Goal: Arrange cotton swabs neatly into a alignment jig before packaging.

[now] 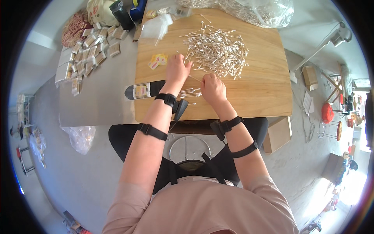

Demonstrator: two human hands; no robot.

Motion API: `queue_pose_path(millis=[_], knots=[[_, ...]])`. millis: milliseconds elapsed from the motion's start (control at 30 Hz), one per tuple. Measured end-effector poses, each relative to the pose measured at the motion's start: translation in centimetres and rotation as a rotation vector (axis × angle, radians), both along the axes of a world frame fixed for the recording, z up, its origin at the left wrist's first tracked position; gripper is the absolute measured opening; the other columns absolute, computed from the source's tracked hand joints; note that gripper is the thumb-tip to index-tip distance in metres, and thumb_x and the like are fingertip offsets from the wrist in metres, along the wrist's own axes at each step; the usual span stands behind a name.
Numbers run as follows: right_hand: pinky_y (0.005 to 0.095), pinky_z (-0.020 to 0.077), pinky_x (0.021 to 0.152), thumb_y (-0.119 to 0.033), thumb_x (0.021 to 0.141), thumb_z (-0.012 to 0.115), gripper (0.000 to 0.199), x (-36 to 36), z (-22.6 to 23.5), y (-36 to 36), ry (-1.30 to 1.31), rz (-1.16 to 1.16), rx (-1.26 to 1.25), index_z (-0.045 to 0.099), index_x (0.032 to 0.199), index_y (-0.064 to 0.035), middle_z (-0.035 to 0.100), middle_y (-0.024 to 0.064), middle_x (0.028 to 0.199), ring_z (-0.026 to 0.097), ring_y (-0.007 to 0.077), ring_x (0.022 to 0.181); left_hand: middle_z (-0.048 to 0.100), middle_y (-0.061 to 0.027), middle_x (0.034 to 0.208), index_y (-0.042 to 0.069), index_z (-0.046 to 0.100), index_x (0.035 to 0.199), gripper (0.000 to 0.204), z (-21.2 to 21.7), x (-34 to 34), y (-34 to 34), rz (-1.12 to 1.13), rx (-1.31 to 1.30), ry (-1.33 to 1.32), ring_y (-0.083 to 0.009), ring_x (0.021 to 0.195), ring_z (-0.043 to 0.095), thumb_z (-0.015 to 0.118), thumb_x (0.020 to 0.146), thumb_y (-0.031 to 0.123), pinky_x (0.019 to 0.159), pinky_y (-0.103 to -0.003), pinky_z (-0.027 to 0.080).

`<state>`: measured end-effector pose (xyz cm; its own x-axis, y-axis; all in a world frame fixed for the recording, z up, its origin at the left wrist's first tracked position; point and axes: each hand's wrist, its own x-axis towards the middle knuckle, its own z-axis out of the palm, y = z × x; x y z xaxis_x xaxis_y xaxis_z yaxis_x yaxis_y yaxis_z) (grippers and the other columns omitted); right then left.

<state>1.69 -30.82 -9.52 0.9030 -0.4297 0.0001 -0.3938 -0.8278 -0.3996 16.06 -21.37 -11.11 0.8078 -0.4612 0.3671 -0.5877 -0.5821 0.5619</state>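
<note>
Centrally | left hand (178, 72), right hand (214, 89): fingers curled, cannot tell if clamped | thin stick (196, 78): between hands | swab pile (218, 50): upper centre

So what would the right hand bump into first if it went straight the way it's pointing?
The right hand would probably bump into the big pile of cotton swabs, just ahead on the wooden table. Its height is hard to judge, so it might pass over some.
</note>
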Motion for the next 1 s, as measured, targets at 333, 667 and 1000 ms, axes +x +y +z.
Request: queue_pose_path(millis=[333, 667, 1000], knots=[[0.0447, 0.0534, 0.075, -0.013, 0.088, 0.062, 0.004, -1.4, 0.0, -0.5, -0.125, 0.172, 0.049, 0.061, 0.089, -0.0086, 0.059, 0.0109, 0.093, 0.064, 0.0331, 0.087, 0.066, -0.0157, 0.084, 0.002, 0.065, 0.079, 0.018, -0.4, 1.6, 2.3, -0.028, 0.154, 0.206, -0.0352, 0.08, 0.065, 0.076, 0.083, 0.017, 0.069, -0.045, 0.051], [0.0451, 0.053, 0.073, -0.012, 0.087, 0.063, 0.004, -2.1, -0.1, 0.0, -0.214, 0.24, 0.122, 0.064, 0.087, -0.0086, 0.06, 0.0098, 0.09, 0.064, 0.0335, 0.085, 0.064, -0.0129, 0.081, 0.003, 0.067, 0.078, 0.01, 1.5, 0.2, 7.1, -0.285, 0.142, 0.243, -0.0325, 0.078, 0.064, 0.075, 0.079, 0.009, 0.069, -0.042, 0.05], [0.0438, 0.0508, 0.093, -0.015, 0.08, 0.069, 0.045, 0.9, 1.7, 0.4, -0.127, 0.213, 0.174, 0.062, 0.124, -0.0171, 0.054, 0.0104, 0.125, 0.06, 0.033, 0.111, 0.062, -0.0133, 0.087, 0.001, 0.065, 0.082, 0.011, 1.9, -1.4, 8.6, -0.415, 0.147, 0.218, -0.0325, 0.081, 0.064, 0.074, 0.08, 0.007, 0.071, -0.041, 0.051]])
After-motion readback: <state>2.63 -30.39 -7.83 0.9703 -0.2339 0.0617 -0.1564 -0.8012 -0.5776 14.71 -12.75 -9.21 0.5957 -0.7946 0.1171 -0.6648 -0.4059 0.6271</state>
